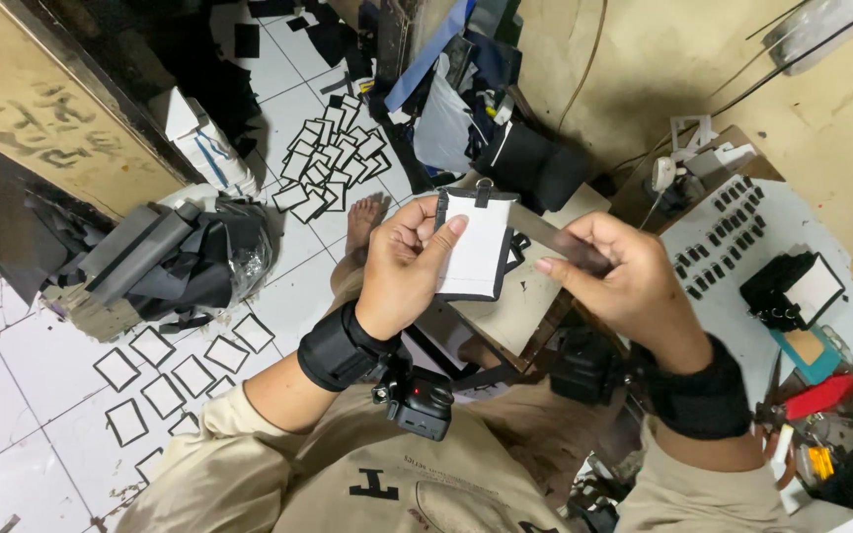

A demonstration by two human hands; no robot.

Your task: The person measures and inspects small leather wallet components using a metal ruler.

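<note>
My left hand [405, 268] grips a small white fabric panel [476, 247] with black edging and a metal ring at its top, held upright in front of me. The thumb lies across its face. My right hand [624, 276] pinches a dark strap [550, 235] that runs up to the panel's right side. Both wrists wear black bands, and a small black camera [422, 400] hangs under the left wrist. Below the hands sits a small beige work block [520, 306].
Several white panels with black borders [333, 158] lie on the white tiled floor, more at lower left [165, 380]. A heap of black material [175, 262] sits at left. A white table [792, 326] at right carries small black pieces [728, 237], a stacked panel bundle [792, 288], and scissors [777, 400]. A bare foot [359, 229] rests on the tiles.
</note>
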